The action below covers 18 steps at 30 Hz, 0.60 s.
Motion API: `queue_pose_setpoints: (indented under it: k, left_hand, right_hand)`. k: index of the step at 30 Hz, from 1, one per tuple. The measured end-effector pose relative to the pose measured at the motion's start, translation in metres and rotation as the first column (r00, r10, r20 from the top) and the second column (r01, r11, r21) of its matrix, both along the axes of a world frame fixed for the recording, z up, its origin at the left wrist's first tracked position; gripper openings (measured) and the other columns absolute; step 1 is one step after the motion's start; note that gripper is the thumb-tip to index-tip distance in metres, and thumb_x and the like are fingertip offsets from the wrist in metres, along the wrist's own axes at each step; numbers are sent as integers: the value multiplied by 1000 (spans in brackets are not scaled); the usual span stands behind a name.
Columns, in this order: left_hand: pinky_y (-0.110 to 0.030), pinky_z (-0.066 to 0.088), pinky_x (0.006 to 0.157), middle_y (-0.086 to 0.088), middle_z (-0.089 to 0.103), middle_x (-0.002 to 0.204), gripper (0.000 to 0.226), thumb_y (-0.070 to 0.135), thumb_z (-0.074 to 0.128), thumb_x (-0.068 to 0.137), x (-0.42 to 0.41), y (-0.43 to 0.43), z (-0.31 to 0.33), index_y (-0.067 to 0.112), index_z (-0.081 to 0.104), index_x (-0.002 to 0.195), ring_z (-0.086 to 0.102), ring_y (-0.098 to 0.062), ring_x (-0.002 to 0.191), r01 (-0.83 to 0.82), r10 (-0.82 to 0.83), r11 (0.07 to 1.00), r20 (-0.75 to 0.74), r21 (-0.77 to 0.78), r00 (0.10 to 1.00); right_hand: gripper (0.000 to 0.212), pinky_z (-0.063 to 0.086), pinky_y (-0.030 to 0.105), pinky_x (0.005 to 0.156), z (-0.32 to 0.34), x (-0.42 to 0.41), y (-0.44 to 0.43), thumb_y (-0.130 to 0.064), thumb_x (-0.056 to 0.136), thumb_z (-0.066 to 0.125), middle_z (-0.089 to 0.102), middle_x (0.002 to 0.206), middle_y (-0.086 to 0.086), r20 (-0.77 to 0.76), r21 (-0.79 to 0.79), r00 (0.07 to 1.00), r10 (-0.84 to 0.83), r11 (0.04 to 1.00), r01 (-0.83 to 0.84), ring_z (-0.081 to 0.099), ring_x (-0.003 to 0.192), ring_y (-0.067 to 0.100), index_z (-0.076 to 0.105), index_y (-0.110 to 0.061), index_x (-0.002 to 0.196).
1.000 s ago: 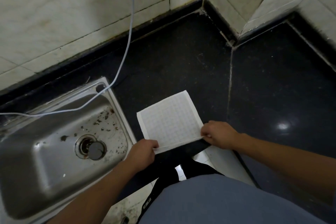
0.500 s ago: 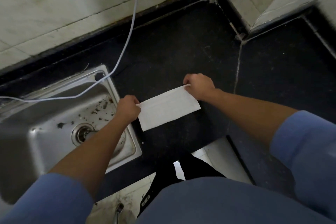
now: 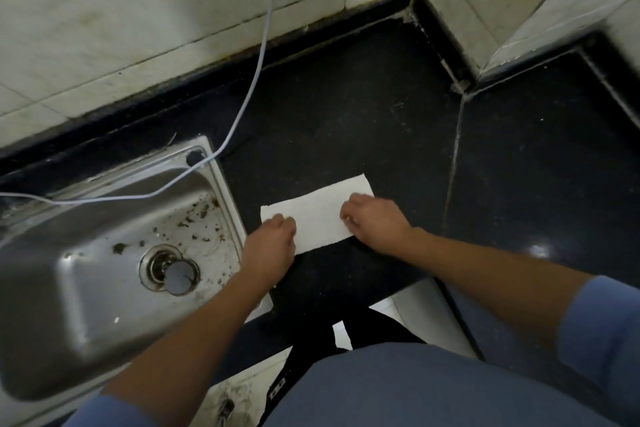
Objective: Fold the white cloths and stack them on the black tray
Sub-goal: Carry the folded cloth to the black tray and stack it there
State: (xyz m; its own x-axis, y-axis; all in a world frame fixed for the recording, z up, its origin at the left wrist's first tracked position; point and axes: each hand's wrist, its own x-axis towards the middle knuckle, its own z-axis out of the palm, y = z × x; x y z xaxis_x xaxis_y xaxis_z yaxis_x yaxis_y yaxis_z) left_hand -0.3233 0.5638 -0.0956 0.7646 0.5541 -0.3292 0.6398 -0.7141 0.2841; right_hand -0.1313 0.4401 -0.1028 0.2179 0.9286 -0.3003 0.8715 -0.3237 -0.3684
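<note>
One white cloth (image 3: pixel 320 215) lies folded in half as a long strip on the black counter (image 3: pixel 346 121), just right of the sink. My left hand (image 3: pixel 272 246) rests on the strip's left end and covers its near left corner. My right hand (image 3: pixel 375 222) presses down on the right end, fingertips on the cloth. Neither hand lifts the cloth off the counter. No black tray is in view.
A dirty steel sink (image 3: pixel 104 253) with a drain plug (image 3: pixel 178 276) fills the left side. A thin white cable (image 3: pixel 258 55) hangs down the tiled wall and runs across the sink rim. The counter bends round a tiled corner (image 3: pixel 460 83) at the right.
The flat square cloth was folded away from me into a strip. Both hands then came back from the far edge and now sit on the strip's two ends.
</note>
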Motion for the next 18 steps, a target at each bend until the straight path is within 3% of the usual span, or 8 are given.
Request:
queue_pose_setpoints:
  k: [2,5,7,10,12,15,18]
  left_hand:
    - [-37,46,69,-7,56,101,12,15,49,90,-8,-11,-6,10,57,97,57,-28,91,28,-31,999,-68,-43,997]
    - [-39,48,67,-8,55,100,14,22,48,93,-29,-12,-17,10,56,96,58,-29,86,-29,20,997,-112,-78,994]
    - [-38,48,64,-6,57,95,14,24,52,92,-40,-10,-20,11,57,93,58,-27,84,-18,13,999,-89,-49,996]
    - [-36,46,50,-6,57,79,10,16,68,81,-45,-8,-20,10,61,75,58,-27,73,77,-77,997,-4,25,997]
    - [-35,46,46,-6,56,77,12,10,75,72,-42,-3,-17,9,63,71,57,-26,70,119,-122,989,32,87,992]
    - [-38,53,68,-11,62,105,25,13,78,69,-36,7,-15,9,70,93,60,-32,93,142,-144,982,5,126,990]
    - [-44,38,104,-16,40,143,47,28,66,85,-32,12,-11,10,57,127,36,-33,134,142,-132,987,-126,72,983]
  right_hand:
    - [19,48,36,73,-8,-12,-12,-27,95,47,57,106,2,-39,-92,998,45,995,-48,57,99,22,61,-20,105]
    - [18,49,36,79,-13,2,-28,-31,94,48,60,105,-1,-56,-146,992,-112,984,103,59,98,21,63,-23,100]
    - [18,49,35,82,-11,17,-38,-33,93,51,62,107,-2,-31,-152,977,-213,967,206,60,98,20,65,-23,99]
    - [20,48,35,81,-3,29,-39,-33,94,50,63,107,-1,20,-210,973,-231,950,230,60,96,20,65,-21,100]
    - [21,48,35,77,1,32,-29,-34,94,51,61,105,1,42,-162,959,-281,945,284,60,93,22,63,-18,99]
    - [29,46,35,75,2,29,-8,-40,91,56,57,105,6,72,-126,913,-401,905,407,59,94,26,59,-15,105]
    - [38,49,35,75,-3,25,9,-37,86,64,62,109,8,79,-246,857,-509,823,512,61,96,28,58,-11,112]
